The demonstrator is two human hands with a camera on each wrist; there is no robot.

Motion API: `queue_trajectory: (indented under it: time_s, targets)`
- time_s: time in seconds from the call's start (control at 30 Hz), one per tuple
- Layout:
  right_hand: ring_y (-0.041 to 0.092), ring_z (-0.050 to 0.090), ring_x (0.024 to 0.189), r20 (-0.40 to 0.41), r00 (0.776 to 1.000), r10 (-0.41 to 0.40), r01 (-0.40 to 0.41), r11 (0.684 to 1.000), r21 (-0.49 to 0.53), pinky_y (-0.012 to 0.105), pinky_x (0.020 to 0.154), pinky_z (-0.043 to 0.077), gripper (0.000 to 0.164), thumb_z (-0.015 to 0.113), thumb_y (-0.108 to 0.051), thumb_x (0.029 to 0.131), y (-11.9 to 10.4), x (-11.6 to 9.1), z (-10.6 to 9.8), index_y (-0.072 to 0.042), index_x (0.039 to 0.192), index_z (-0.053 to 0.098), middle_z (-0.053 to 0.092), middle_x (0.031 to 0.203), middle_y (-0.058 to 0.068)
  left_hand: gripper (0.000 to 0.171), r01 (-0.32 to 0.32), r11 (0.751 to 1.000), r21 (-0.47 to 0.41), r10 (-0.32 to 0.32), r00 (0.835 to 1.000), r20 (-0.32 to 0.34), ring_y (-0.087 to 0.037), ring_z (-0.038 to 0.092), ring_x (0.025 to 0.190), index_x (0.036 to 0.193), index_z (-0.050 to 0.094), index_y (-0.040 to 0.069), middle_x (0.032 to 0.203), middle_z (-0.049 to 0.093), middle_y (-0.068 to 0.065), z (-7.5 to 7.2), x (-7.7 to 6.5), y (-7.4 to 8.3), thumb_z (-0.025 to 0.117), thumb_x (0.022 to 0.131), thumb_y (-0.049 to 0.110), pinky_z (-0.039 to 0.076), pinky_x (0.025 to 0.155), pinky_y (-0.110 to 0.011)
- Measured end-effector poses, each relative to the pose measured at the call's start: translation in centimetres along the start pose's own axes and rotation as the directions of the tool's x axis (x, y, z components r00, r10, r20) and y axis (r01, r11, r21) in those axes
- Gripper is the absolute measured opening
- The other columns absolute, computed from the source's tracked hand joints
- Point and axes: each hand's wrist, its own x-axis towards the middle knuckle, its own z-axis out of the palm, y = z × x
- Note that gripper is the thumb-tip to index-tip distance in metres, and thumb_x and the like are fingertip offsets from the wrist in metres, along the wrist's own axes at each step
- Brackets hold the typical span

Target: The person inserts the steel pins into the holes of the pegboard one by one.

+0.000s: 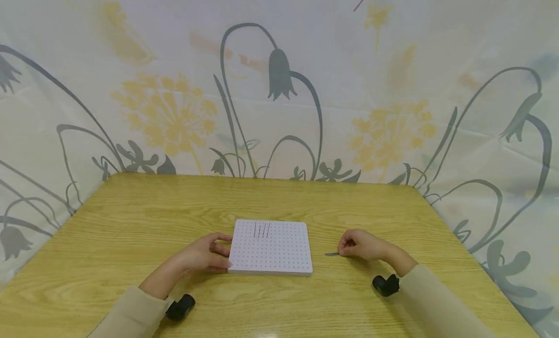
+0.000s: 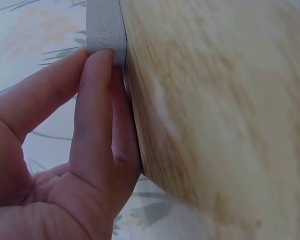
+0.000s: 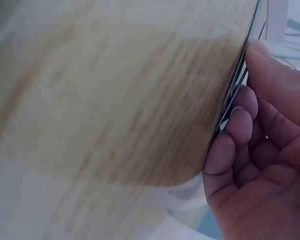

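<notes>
the white dotted board [image 1: 279,250] is lying flat on the wood-grain table [image 1: 166,202], presumably for reach from both sides; thin dark strips [image 1: 263,230] are showing near its far edge. the left hand [image 1: 200,254] is touching its left edge with extended, unclenched fingers, apparently steadying it. the right hand [image 1: 361,245], apart from the board, is pinching what seem slim tweezers [image 1: 331,254] between thumb and curled fingers.

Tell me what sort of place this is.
Probably an indoor spot set up for recording tabletop handwork: a wood-grain table, a flower-patterned backdrop rising close around it, and black wrist-worn devices.
</notes>
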Motion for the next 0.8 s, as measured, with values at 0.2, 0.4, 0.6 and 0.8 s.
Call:
queue_trajectory:
  time_s: [0.2, 0.4, 0.6, 0.8]
  targets:
    - [0.006, 0.046, 0.068, -0.019, 1.000, -0.022, 0.022, 1.000, -0.021, 0.023, 0.063, 0.041, 0.010, 0.057, -0.008, 0.092, 0.1, 0.3, -0.3, -0.001, 0.086, 0.061, 0.057, 0.079, -0.002, 0.065, -0.009, 1.000, -0.001, 0.009, 1.000, 0.004, -0.022, 0.058, 0.082, 0.134, 0.035, -0.010, 0.101, 0.052, -0.019, -0.1, 0.0, -0.1, 0.069, 0.079, -0.006, 0.054, 0.074, -0.035]
    - [0.008, 0.047, 0.064, -0.152, 0.987, -0.047, 0.045, 0.999, -0.018, 0.024, 0.057, 0.042, 0.008, 0.053, -0.007, 0.095, -0.3, 0.5, -0.3, -0.001, 0.089, 0.056, 0.055, 0.076, 0.003, 0.065, -0.008, 1.000, -0.008, 0.008, 1.000, 0.006, -0.022, 0.059, 0.083, 0.133, 0.034, -0.010, 0.100, 0.052, -0.020, 0.0, 0.0, -0.1, 0.069, 0.079, -0.006, 0.054, 0.074, -0.036]
    - [0.020, 0.059, 0.075, -0.256, 0.965, -0.062, 0.063, 0.998, -0.006, 0.026, 0.064, 0.051, 0.013, 0.056, -0.005, 0.093, -0.9, 1.3, -0.4, 0.004, 0.100, 0.059, 0.062, 0.085, 0.009, 0.064, -0.011, 1.000, -0.011, 0.011, 1.000, 0.000, -0.023, 0.060, 0.082, 0.133, 0.035, -0.010, 0.100, 0.052, -0.020, 0.0, -0.1, 0.0, 0.068, 0.079, -0.008, 0.054, 0.074, -0.036]
    - [0.028, 0.063, 0.079, -0.249, 0.968, -0.019, 0.055, 0.989, 0.139, 0.030, 0.069, 0.055, 0.013, 0.059, -0.006, 0.091, -1.6, 2.1, 0.1, 0.006, 0.097, 0.059, 0.063, 0.088, 0.015, 0.064, -0.010, 1.000, 0.000, 0.010, 1.000, 0.002, -0.023, 0.059, 0.082, 0.133, 0.035, -0.011, 0.100, 0.052, -0.020, 0.1, -0.1, 0.0, 0.068, 0.079, -0.008, 0.054, 0.074, -0.036]
